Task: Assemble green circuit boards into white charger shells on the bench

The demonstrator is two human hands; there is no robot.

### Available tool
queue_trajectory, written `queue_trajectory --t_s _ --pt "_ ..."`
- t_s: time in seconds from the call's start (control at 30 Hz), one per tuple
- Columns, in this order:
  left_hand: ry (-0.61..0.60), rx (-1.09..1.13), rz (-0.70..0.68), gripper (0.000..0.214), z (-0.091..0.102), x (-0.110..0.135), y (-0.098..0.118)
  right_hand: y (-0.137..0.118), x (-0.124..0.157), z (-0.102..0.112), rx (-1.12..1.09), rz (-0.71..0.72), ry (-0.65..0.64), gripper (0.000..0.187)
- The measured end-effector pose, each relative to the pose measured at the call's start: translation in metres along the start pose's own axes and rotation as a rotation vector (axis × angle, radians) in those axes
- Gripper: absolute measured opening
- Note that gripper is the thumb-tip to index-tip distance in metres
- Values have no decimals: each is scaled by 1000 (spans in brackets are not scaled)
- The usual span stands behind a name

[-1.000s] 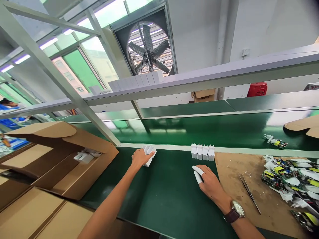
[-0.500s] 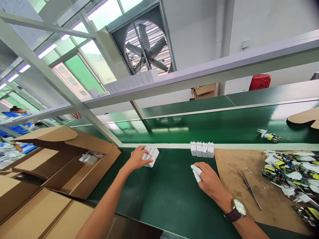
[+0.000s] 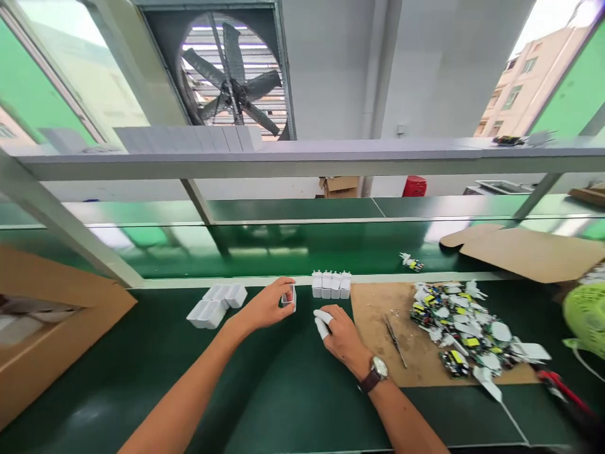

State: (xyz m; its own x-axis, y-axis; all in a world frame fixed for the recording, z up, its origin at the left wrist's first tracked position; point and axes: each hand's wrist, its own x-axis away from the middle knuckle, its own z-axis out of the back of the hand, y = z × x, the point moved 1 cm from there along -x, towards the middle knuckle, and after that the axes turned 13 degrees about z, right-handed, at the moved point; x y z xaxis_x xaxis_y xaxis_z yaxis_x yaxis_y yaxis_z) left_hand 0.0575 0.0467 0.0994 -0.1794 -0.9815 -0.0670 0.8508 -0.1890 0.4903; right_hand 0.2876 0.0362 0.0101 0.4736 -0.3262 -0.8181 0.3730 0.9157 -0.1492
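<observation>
My left hand (image 3: 267,308) is closed around a small white open-topped plastic case (image 3: 293,299), held just above the green bench. To its left, several similar white cases (image 3: 215,306) stand in a cluster. My right hand (image 3: 341,334) rests low over the bench with white covers on two fingertips; the fingers are loosely bent and slightly apart, and nothing shows in them. Just beyond it stands a short row of white plug-type adapter cases (image 3: 331,285), prongs upward. A wristwatch (image 3: 373,373) is on the right wrist.
Brown cardboard (image 3: 378,315) at right carries tweezers (image 3: 395,340) and a heap of circuit boards (image 3: 466,325). One board (image 3: 411,261) lies on the green strip behind. A cardboard box (image 3: 57,321) stands at left. A green basket (image 3: 586,318) and red-handled tool (image 3: 564,384) are far right.
My view has swung to the right. My left hand has moved right from the white case cluster, carrying one case toward the adapter row. My right hand stays near that row.
</observation>
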Motion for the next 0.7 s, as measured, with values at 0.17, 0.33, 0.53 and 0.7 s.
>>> queue_trajectory --t_s 0.17,0.33,0.53,0.7 --pt "-59 85 -48 7 -56 -3 7 17 -2 25 51 -90 44 24" --pt "13 214 50 14 -72 17 -22 79 0 89 283 -278 -147 31" --pt "7 320 199 73 -95 28 -44 184 -9 148 495 -524 -426 30" --pt "-97 387 248 102 -103 27 -52 242 -19 150 583 -682 -698 14"
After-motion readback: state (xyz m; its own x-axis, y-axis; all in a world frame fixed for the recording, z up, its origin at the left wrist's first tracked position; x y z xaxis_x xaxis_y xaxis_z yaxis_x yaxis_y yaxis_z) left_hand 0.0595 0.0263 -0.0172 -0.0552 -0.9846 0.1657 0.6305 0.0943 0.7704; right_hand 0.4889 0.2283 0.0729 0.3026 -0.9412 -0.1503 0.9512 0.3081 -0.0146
